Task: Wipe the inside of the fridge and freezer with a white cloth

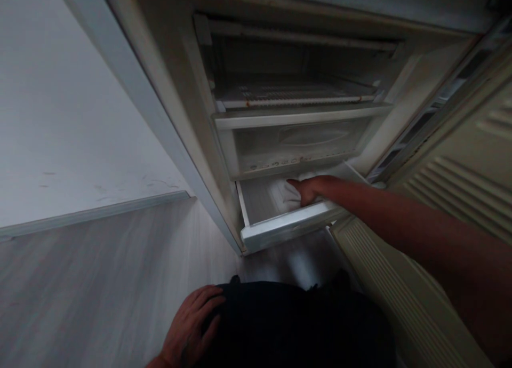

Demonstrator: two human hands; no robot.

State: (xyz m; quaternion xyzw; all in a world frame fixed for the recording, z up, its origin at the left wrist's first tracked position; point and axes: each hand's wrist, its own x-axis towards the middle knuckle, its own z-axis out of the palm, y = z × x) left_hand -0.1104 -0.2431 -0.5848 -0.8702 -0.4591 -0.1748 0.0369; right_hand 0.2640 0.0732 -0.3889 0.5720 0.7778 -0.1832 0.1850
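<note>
Right hand [308, 191]: inside the drawer, palm down, fingers extended, resting on the cloth; grip cannot be told.
White cloth [288, 194]: bunched in the pulled-out drawer, no clear long axis, folds pointing toward the drawer's back.
Pulled-out freezer drawer [285, 226]: white plastic, front rim nearest the camera.
Right forearm [400, 221]: bare, stretched across from the open door's side, angled down into the drawer.
Left hand [188, 325]: below the drawer, open, fingers spread on dark clothing [296, 330].
Above the drawer: translucent upper drawer [296, 144], then wire shelf [296, 93].
Right of the drawer: open freezer door [460, 186], ribbed cream liner.
Left of the drawer: white wall [80, 101], skirting board [88, 213], grey wood-look floor [100, 272].
</note>
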